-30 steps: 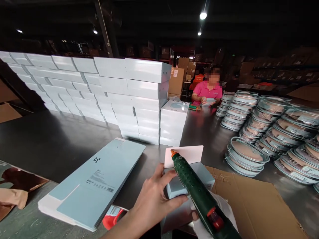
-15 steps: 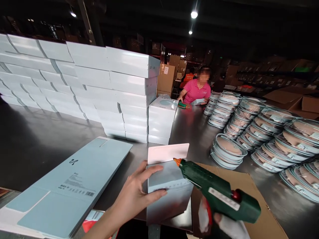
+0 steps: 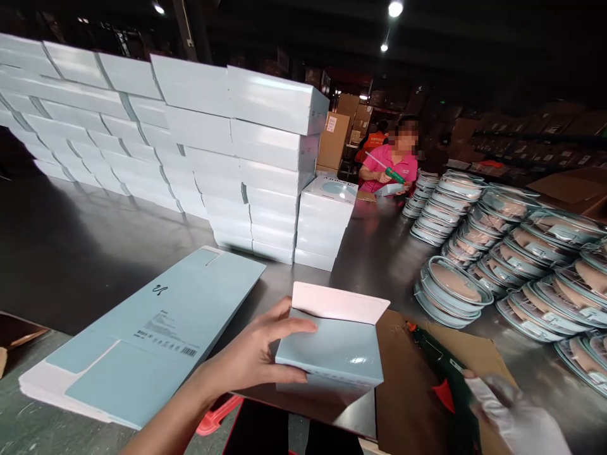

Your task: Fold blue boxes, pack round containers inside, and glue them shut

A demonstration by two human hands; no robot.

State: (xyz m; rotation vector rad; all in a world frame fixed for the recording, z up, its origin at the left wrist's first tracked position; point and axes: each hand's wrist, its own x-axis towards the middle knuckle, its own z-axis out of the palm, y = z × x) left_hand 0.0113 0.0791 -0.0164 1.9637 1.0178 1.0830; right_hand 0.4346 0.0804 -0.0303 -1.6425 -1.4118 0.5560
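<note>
A small light-blue carton (image 3: 329, 347) stands in front of me at the table's edge, its pale inner flap (image 3: 336, 302) raised at the back. My left hand (image 3: 265, 347) grips the carton's left end, thumb low on the near side and fingers over the top. To the right, a dark green glue gun (image 3: 448, 366) with an orange nozzle and red trigger rests on a brown cardboard sheet (image 3: 403, 392). My right hand (image 3: 512, 411), in a white glove and blurred, is at the gun's rear end; whether its fingers still grip it is unclear.
Flat light-blue cartons (image 3: 156, 335) lie stacked at the left. Behind stands a wall of white boxes (image 3: 265, 145). Stacks of round clear-lidded containers (image 3: 455, 284) fill the right side. Across the table, a co-worker in a pink shirt (image 3: 393, 165) holds a green tool (image 3: 394, 175).
The glue gun has moved from the carton's flap down to the cardboard at the right. My right hand has shifted right with it. The carton is tilted differently in my left hand.
</note>
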